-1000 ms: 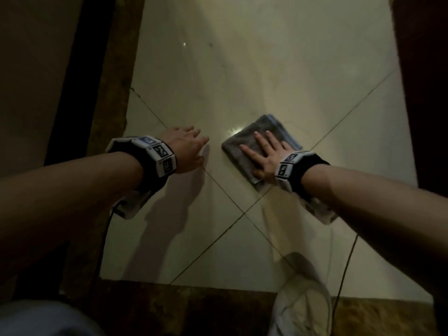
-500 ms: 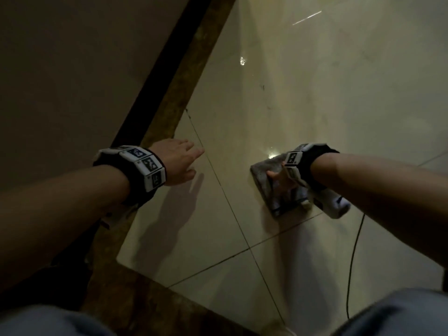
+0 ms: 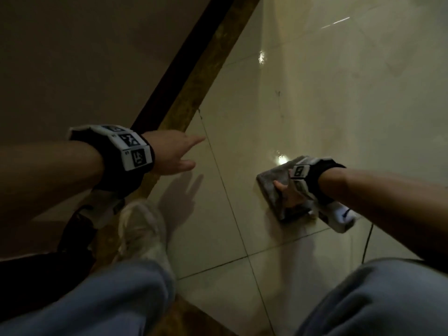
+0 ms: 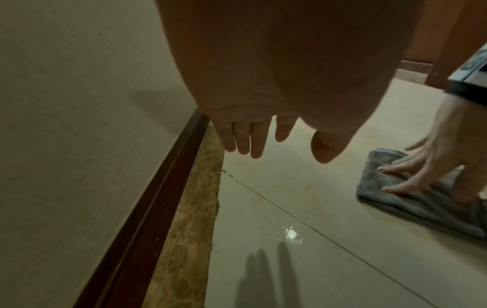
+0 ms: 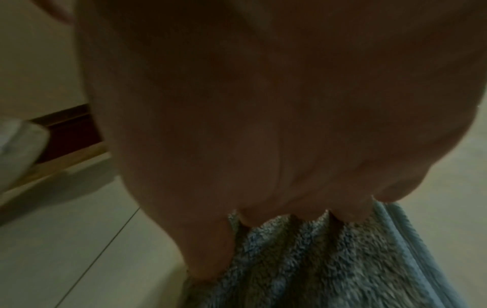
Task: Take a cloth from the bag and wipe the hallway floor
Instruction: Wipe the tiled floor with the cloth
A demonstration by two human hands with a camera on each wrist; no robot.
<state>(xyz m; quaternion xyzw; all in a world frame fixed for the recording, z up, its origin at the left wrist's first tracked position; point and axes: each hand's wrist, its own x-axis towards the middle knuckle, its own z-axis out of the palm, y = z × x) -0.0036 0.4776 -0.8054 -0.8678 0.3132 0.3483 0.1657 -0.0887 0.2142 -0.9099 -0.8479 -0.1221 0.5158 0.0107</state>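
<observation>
Now right hand fingers spread flat on grey cloth; left hand open, well apart, above floor.

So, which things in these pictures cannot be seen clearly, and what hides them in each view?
- Right hand, head view: mostly covered by its own wristband.
- Cloth, right wrist view: blurred, its near part hidden under the palm, cut by the lower edge.
- Cloth, left wrist view: right end cut by the frame edge.
- Left hand, left wrist view: the palm hides the finger bases.
- The bag: in no view.

Left hand open, right hand flat
</observation>
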